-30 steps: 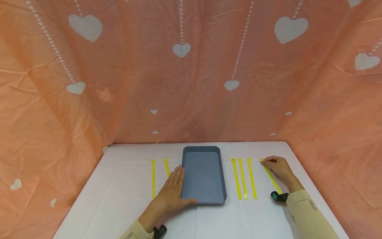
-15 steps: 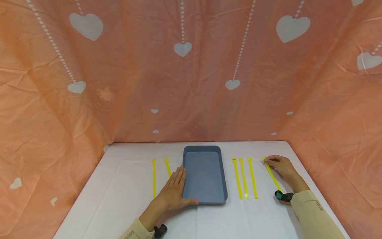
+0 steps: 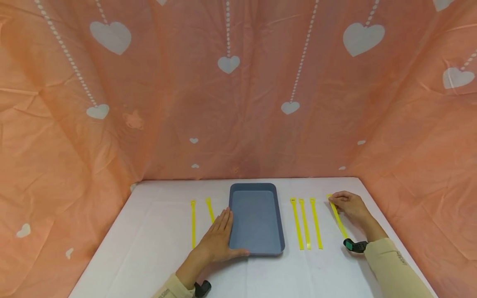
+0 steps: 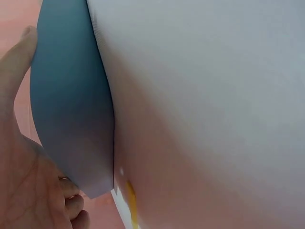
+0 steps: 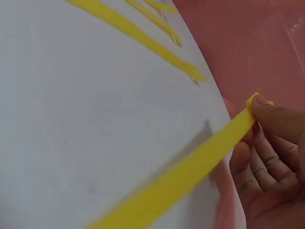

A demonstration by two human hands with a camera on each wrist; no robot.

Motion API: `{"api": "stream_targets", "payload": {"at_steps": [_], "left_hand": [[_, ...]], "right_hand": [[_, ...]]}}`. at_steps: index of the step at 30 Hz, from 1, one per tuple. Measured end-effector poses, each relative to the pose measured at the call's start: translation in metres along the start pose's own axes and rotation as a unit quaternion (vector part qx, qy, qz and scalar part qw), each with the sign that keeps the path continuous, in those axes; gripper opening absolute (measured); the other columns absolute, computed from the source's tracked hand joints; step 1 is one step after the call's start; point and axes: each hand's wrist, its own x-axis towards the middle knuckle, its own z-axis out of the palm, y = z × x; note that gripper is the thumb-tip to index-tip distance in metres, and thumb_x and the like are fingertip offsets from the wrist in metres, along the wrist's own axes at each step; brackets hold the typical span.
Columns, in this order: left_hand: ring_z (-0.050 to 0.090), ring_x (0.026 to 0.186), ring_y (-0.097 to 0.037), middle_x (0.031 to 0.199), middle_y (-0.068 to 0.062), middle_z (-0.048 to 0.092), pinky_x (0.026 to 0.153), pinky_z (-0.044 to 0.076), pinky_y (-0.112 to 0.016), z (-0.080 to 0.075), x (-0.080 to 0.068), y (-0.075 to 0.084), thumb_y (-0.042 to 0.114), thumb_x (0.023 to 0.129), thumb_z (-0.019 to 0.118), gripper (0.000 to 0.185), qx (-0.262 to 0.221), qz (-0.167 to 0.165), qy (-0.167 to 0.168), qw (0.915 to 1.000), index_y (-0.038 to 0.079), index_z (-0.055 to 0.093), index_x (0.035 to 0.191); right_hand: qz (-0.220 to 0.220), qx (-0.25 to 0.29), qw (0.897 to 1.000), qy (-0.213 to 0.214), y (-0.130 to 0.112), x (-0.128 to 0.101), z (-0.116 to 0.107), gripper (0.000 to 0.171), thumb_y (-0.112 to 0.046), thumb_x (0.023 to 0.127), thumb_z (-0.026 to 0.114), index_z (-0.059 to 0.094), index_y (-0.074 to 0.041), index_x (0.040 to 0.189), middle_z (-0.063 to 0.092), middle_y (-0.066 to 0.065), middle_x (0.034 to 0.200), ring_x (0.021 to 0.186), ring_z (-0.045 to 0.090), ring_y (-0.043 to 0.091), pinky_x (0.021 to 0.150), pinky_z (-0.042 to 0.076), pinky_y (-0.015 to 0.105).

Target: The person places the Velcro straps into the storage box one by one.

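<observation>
My right hand [image 3: 348, 205] pinches the slotted head of a yellow cable tie [image 3: 338, 219] between thumb and fingers. In the right wrist view this flat cable tie [image 5: 186, 176] slants toward the camera, its head end raised and its shadow on the cloth. My left hand [image 3: 217, 242] rests against a blue-grey rectangular tray [image 3: 257, 221], straight fingers along the left side and thumb at the front edge. The left wrist view shows the tray wall [image 4: 71, 95] between thumb and fingers. Nothing lies in the tray.
Three more yellow cable ties [image 3: 305, 223] lie side by side right of the tray. Left of it lie two others, one upright tie [image 3: 193, 223] and one slanted tie [image 3: 210, 209] partly behind my left hand. Peach heart-print curtains [image 3: 257, 124] enclose the white-covered table [image 3: 156, 231].
My right hand has shifted slightly right and up, raising the cable tie's head end a little off the table. The left hand and tray stay in place.
</observation>
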Motion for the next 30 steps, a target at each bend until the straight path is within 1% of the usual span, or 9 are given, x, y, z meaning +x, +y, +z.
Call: {"api": "stream_targets", "payload": {"at_steps": [2,6,9,13,16,20,23,27,30], "left_hand": [[0.011,0.165,-0.041,0.177,-0.027,0.009,0.132,0.018,-0.056,-0.002,0.000,0.001,0.085,0.085,0.068,0.136,-0.002,0.000,-0.002,1.0000,-0.009,0.015,0.168],[0.011,0.165,-0.041,0.177,-0.027,0.009,0.132,0.019,-0.055,0.001,0.000,-0.001,0.087,0.084,0.065,0.137,0.007,0.003,0.003,1.0000,-0.009,0.015,0.168],[0.010,0.165,-0.040,0.178,-0.026,0.008,0.133,0.019,-0.054,0.006,0.001,-0.003,0.089,0.084,0.062,0.137,0.013,0.005,0.009,0.9999,-0.008,0.014,0.168],[0.009,0.166,-0.039,0.178,-0.026,0.007,0.133,0.018,-0.054,0.007,0.002,-0.003,0.089,0.084,0.063,0.137,0.015,0.005,0.008,0.9998,-0.007,0.014,0.169],[0.009,0.165,-0.041,0.177,-0.027,0.007,0.132,0.018,-0.055,0.004,0.001,-0.001,0.087,0.084,0.066,0.137,0.004,0.004,0.003,1.0000,-0.009,0.014,0.168],[0.009,0.165,-0.041,0.178,-0.027,0.006,0.133,0.016,-0.054,0.001,0.000,0.002,0.087,0.085,0.065,0.136,-0.006,0.002,-0.002,1.0000,-0.008,0.013,0.168],[0.007,0.166,-0.039,0.178,-0.026,0.005,0.134,0.015,-0.053,0.004,0.001,0.000,0.090,0.085,0.061,0.137,-0.003,-0.001,-0.002,1.0000,-0.007,0.012,0.169],[0.006,0.166,-0.037,0.179,-0.024,0.005,0.133,0.016,-0.053,0.011,0.003,-0.005,0.094,0.083,0.058,0.140,0.003,-0.003,0.006,1.0000,-0.006,0.013,0.170],[0.005,0.167,-0.035,0.179,-0.022,0.004,0.133,0.016,-0.052,0.015,0.004,-0.007,0.095,0.082,0.058,0.140,0.006,-0.008,0.005,0.9999,-0.004,0.012,0.170]], "right_hand": [[-0.008,0.011,1.000,-0.003,-0.003,0.000,0.001,0.040,-0.029,0.104,0.076,0.068,0.005,0.122,0.074,-0.006,0.088,0.076,0.067,0.012,0.069,0.061,0.027],[-0.031,0.024,0.999,-0.011,-0.011,-0.001,0.003,0.040,-0.030,0.102,0.077,0.068,0.004,0.121,0.076,-0.007,0.092,0.079,0.069,0.009,0.072,0.062,0.027],[-0.047,0.022,0.999,-0.014,-0.017,-0.003,0.007,0.040,-0.029,0.102,0.078,0.068,0.005,0.119,0.078,-0.004,0.097,0.081,0.068,0.006,0.073,0.062,0.026],[-0.066,0.030,0.997,-0.018,-0.025,-0.004,0.011,0.038,-0.026,0.102,0.078,0.067,0.006,0.120,0.079,0.000,0.099,0.081,0.069,0.007,0.076,0.062,0.030],[-0.076,0.034,0.996,-0.022,-0.032,-0.006,0.014,0.037,-0.025,0.103,0.077,0.067,0.006,0.121,0.079,-0.003,0.097,0.082,0.069,0.008,0.080,0.062,0.035],[-0.093,0.027,0.995,-0.024,-0.042,-0.011,0.017,0.040,-0.029,0.104,0.075,0.066,0.004,0.124,0.077,-0.008,0.096,0.084,0.070,0.011,0.085,0.062,0.038],[-0.106,0.023,0.994,-0.024,-0.049,-0.015,0.020,0.042,-0.031,0.105,0.074,0.065,0.005,0.125,0.077,-0.007,0.096,0.084,0.071,0.013,0.087,0.062,0.037],[-0.114,0.032,0.993,-0.021,-0.059,-0.018,0.023,0.043,-0.030,0.105,0.074,0.065,0.006,0.125,0.077,-0.006,0.096,0.084,0.071,0.013,0.087,0.062,0.034],[-0.119,0.049,0.992,-0.018,-0.066,-0.021,0.024,0.041,-0.029,0.105,0.074,0.064,0.006,0.124,0.076,-0.007,0.094,0.082,0.070,0.013,0.083,0.062,0.029]]}}
